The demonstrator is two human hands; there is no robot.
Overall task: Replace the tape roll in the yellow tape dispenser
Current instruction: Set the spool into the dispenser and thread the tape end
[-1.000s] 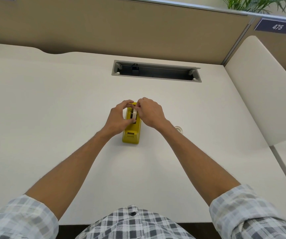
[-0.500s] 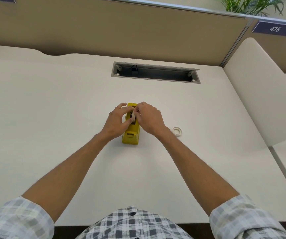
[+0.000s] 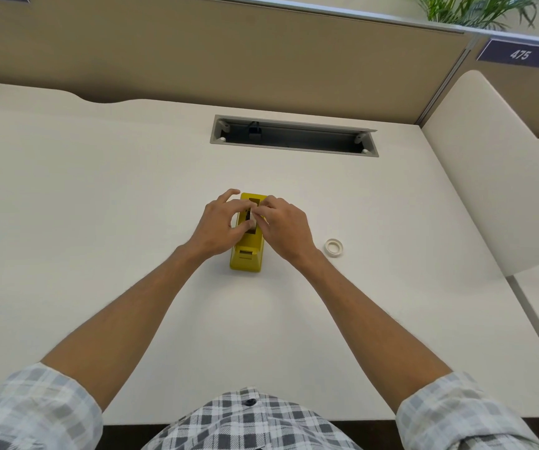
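The yellow tape dispenser (image 3: 246, 251) stands on the worktop (image 3: 99, 222) at the centre of the frame, its long slot open on top. Both hands meet over that slot: the left hand (image 3: 218, 227) and the right hand (image 3: 286, 227) each have their fingers pinched on a pale tape roll (image 3: 252, 219), held on edge in the mouth of the slot. A second, flat white ring of tape (image 3: 333, 247) lies on the worktop right of centre, well apart from the dispenser (which of the two is spent I cannot tell).

What could go wrong, as I judge it: the roll is gripped only at its rims by fingertips, so a slip could drop it crooked into the slot, where it may jam against the walls instead of seating. With neither hand steadying the body, a hard push could slide or tip the dispenser. A loose tape end might also stick to a finger or to the slot edge.

Readable writing: a dark plate at the upper right of the frame, on the partition, reads "475" (image 3: 520, 54). No brand or label can be made out on the dispenser
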